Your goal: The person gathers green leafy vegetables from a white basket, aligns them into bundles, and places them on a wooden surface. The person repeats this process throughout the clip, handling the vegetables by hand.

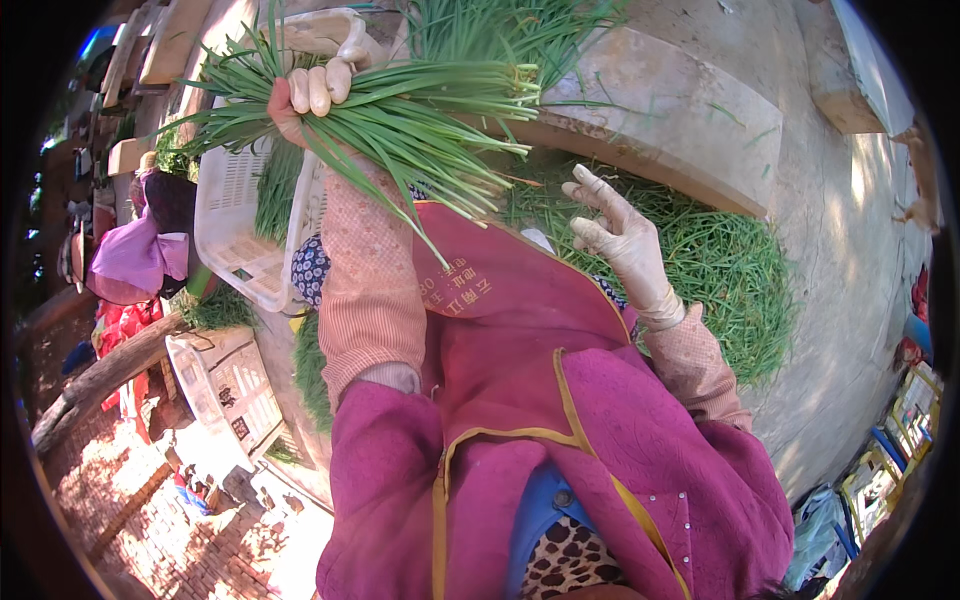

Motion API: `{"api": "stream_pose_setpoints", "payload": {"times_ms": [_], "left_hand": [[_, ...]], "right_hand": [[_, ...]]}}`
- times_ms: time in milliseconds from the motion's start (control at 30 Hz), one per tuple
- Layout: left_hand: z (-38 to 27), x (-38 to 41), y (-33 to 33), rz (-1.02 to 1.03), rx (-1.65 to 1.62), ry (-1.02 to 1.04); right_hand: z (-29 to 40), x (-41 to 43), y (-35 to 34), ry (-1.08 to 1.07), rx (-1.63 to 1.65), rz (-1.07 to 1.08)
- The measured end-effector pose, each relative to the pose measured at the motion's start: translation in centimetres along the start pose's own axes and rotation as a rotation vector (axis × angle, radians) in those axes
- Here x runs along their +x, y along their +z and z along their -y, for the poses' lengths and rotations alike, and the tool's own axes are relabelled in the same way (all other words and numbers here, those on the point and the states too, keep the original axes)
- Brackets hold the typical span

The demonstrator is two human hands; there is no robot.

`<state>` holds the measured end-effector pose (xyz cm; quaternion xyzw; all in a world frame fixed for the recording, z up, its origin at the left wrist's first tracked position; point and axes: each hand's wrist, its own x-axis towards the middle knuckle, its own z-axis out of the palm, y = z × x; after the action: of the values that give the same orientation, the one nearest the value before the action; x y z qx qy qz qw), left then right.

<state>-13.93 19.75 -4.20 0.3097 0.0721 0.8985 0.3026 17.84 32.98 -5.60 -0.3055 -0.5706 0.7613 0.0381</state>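
Note:
My left hand (319,94), in a pale glove with some bare skin showing, is closed around a bunch of long green chive-like stalks (420,112). Their pale cut ends point right and the leafy tips spread left. My right hand (619,236), in a thin whitish glove, is raised with its fingers bent and apart, holding nothing. Below and behind it lies a heap of loose green leaves (720,285). More long green stalks (495,30) lie at the top, at the edge of a pale stone slab (660,112).
A white plastic crate (247,262) with greens inside stands left of my left arm. Another white crate (232,390) is lower left, beside a wooden log (112,367). A person in a purple garment (139,259) is at the far left. Plastic bags (817,525) lie lower right.

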Motion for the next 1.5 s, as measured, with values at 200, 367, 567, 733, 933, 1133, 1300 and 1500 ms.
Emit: {"api": "stream_pose_setpoints", "payload": {"times_ms": [200,367,567,733,933,1133,1300,1500], "left_hand": [[1.8,-0.5,-0.3,0.002,-0.045,-0.055],[0.7,-1.2,-0.5,-0.063,-0.105,-0.007],[1.1,-1.2,-1.1,-0.017,-0.081,-0.045],[-0.4,-1.4,-1.9,0.004,-0.032,-0.008],[0.2,-1.6,-0.9,0.005,-0.022,0.030],[2.2,-1.8,0.2,-0.041,-0.025,0.007],[1.7,-2.7,0.3,-0.061,-0.007,0.002],[1.7,-2.8,0.3,-0.075,-0.074,0.026]], "right_hand": [[3.1,2.3,2.8,0.116,-0.001,0.165],[4.8,-1.0,2.2,0.045,0.055,0.228],[2.6,-3.4,-1.5,0.024,0.189,0.289],[1.5,-4.5,-5.7,-0.162,0.574,0.497],[-1.3,-1.0,-4.2,0.077,-0.512,0.223],[3.4,2.5,5.1,0.081,0.019,0.434],[1.5,1.7,6.0,0.143,-0.066,0.351],[-3.5,0.0,-2.0,0.251,-0.049,0.116]]}}
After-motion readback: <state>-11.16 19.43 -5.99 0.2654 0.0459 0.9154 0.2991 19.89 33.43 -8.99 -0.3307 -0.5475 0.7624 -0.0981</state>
